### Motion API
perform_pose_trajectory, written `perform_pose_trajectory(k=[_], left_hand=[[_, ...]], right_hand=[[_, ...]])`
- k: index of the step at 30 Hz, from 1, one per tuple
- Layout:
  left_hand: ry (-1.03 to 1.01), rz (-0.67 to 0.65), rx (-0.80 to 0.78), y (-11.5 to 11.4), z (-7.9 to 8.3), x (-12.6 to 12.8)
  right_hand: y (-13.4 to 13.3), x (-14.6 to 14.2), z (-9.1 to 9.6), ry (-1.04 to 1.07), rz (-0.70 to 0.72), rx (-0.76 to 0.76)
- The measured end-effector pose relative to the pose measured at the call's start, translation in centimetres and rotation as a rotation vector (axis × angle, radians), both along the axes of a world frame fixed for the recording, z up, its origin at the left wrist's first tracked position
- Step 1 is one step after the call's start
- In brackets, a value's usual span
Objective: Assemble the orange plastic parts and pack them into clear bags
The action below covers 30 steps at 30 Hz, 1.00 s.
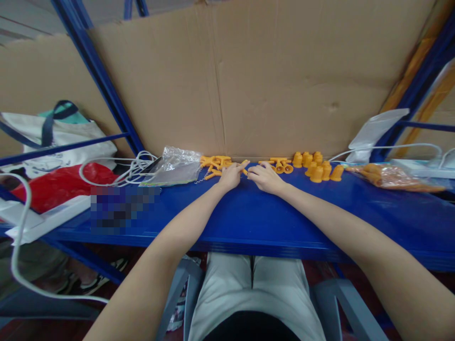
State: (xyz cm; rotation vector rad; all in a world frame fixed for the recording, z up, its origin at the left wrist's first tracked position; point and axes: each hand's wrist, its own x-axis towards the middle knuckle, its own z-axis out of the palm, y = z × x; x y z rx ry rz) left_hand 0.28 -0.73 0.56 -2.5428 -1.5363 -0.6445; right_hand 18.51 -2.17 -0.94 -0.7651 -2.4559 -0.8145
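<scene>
My left hand is closed around a small orange plastic piece, whose end sticks out past the fingers. Close beside it on the right, my right hand has its fingers curled in, with the fingertips at a bit of orange; what they grip is mostly hidden. Left of my hands lies a pile of branched orange plastic parts. Just behind the right hand are orange parts with round cup-like ends. Farther right, several orange thimble-shaped cups stand on the blue tabletop.
A clear plastic bag lies at the left, near coiled white cables. On the right rests a bag of orange parts. A cardboard panel closes off the back between blue posts. A red bag sits far left.
</scene>
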Motion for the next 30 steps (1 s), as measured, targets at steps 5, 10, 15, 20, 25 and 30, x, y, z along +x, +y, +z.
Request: perform_pose_trajectory(k=[5, 10, 15, 20, 25, 30], left_hand=[[0.031, 0.042, 0.011, -0.3, 0.4, -0.1], [0.008, 0.073, 0.038, -0.5, 0.6, -0.3], [-0.001, 0.067, 0.055, -0.8, 0.9, 0.0], [-0.001, 0.062, 0.059, -1.5, 1.4, 0.3], [0.005, 0.075, 0.056, -1.6, 1.4, 0.4], [0.022, 0.065, 0.035, -1.5, 1.1, 0.5]], right_hand=[[-0.2, 0.1, 0.2, 0.048, -0.073, -0.009], [0.3, 1.0, 0.3, 0.114, -0.241, -0.033], [0.9, 2.3, 0.5, 0.072, -0.288, -0.036], [0.7, 2.9, 1.2, 0.038, -0.304, -0.008], [0.4, 4.0, 2.5, 0.216, -0.339, -0.023], [1.3, 7.5, 3.7, 0.503, -0.617, -0.053]])
